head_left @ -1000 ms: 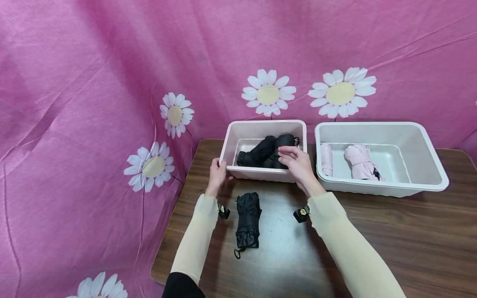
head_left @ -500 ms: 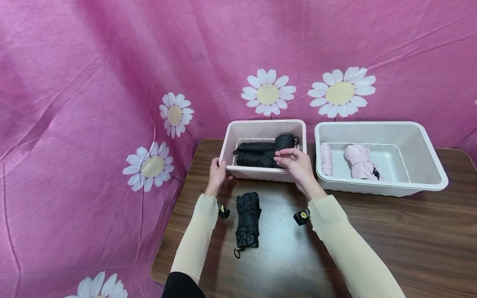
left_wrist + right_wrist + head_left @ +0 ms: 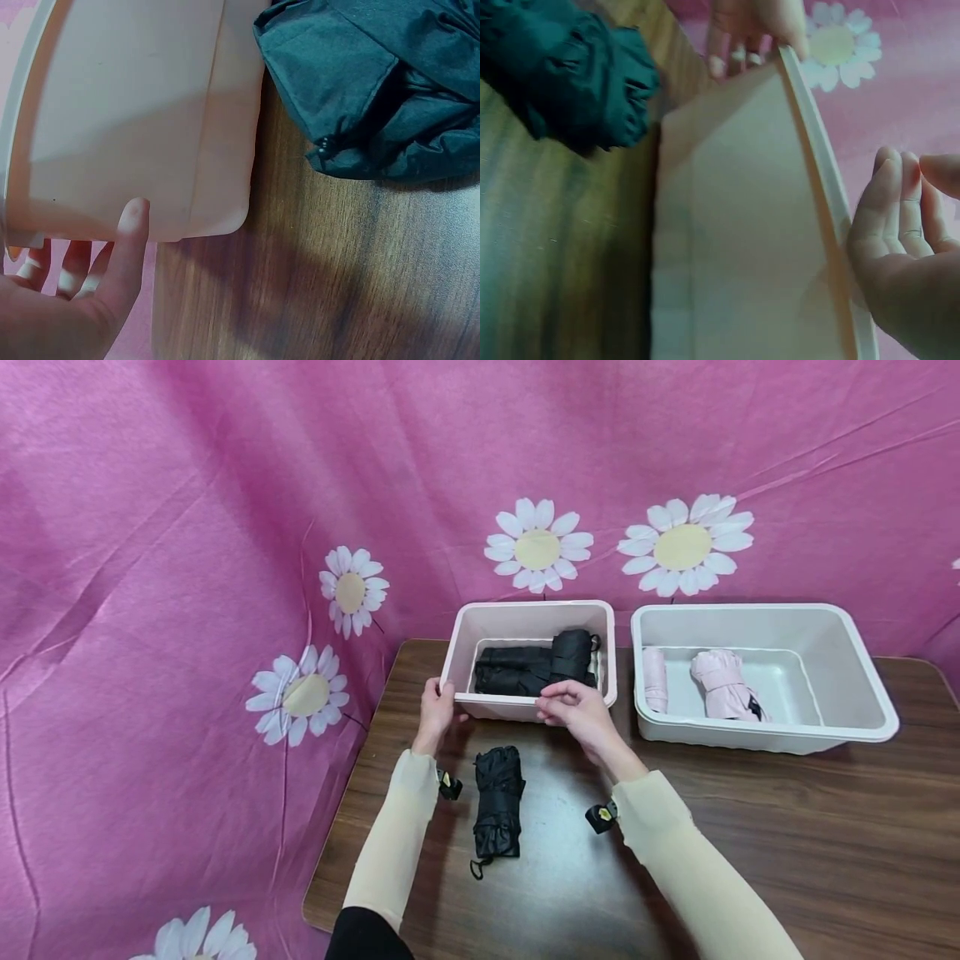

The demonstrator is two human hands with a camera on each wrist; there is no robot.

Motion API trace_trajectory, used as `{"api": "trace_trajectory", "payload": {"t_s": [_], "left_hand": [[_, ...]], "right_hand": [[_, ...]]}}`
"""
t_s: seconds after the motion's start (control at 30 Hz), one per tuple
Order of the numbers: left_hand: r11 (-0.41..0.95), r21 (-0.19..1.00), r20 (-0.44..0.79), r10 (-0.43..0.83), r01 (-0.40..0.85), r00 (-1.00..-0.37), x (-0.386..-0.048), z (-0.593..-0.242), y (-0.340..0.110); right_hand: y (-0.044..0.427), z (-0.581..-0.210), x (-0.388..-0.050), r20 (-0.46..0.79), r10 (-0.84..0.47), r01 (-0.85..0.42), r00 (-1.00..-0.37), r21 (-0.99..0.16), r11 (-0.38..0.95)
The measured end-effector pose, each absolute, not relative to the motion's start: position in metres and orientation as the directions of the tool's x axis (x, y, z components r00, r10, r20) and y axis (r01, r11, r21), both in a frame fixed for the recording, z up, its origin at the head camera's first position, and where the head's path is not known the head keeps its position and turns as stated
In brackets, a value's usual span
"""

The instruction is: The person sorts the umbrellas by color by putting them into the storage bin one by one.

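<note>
My left hand [image 3: 437, 714] grips the left front corner of the smaller white plastic bin [image 3: 491, 707]; in the left wrist view its thumb [image 3: 133, 225] lies on the front wall and its fingers pass round the side. My right hand [image 3: 581, 717] hovers at the bin's front rim, fingers bent loosely towards the thumb, holding nothing. Inside the bin, black folded umbrellas [image 3: 513, 668] lie sideways, with another black umbrella [image 3: 572, 653] across their right end. A further black folded umbrella [image 3: 498, 806], with a wrist loop, lies on the table between my forearms.
To the right stands a larger white bin [image 3: 757, 737] holding a pink folded umbrella [image 3: 724, 685] and a slim pink roll [image 3: 656, 681]. Behind both bins hangs a pink cloth [image 3: 435, 485] with daisies. The wooden table [image 3: 810, 843] has its left edge near my left arm.
A slanted black umbrella in the bin has come to lie level beside another. My right hand has drawn back from inside the bin to its front rim. The left hand stays put.
</note>
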State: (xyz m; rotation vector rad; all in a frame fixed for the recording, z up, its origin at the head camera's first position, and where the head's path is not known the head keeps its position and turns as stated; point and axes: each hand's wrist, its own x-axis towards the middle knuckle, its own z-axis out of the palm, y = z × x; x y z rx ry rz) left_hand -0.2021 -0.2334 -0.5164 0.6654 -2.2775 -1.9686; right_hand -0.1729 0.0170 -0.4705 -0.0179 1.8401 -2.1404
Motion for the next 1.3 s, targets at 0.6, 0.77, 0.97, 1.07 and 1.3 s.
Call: {"api": "trace_trajectory", "payload": {"t_s": [0.6, 0.77, 0.97, 1.07, 1.3], "left_hand": [[0.094, 0.967, -0.191, -0.351, -0.238, -0.917, -0.203, -0.521, -0.235], [0.09, 0.975, -0.158, -0.352, -0.201, -0.923, -0.206, -0.53, -0.237], [0.097, 0.962, -0.206, -0.353, -0.255, -0.913, -0.204, -0.522, -0.234], [0.094, 0.957, -0.225, -0.349, -0.273, -0.91, -0.204, -0.52, -0.234], [0.079, 0.957, -0.239, -0.341, -0.281, -0.909, -0.203, -0.521, -0.235]], "right_hand": [[-0.034, -0.534, -0.114, -0.326, -0.158, 0.216, -0.932, -0.85, 0.48], [-0.046, -0.556, -0.095, -0.375, -0.179, 0.225, -0.91, -0.807, 0.546], [-0.057, -0.568, -0.081, -0.394, -0.209, 0.205, -0.895, -0.779, 0.593], [-0.061, -0.569, -0.078, -0.397, -0.192, 0.203, -0.898, -0.759, 0.619], [-0.068, -0.569, -0.075, -0.414, -0.152, 0.221, -0.898, -0.722, 0.656]]}}
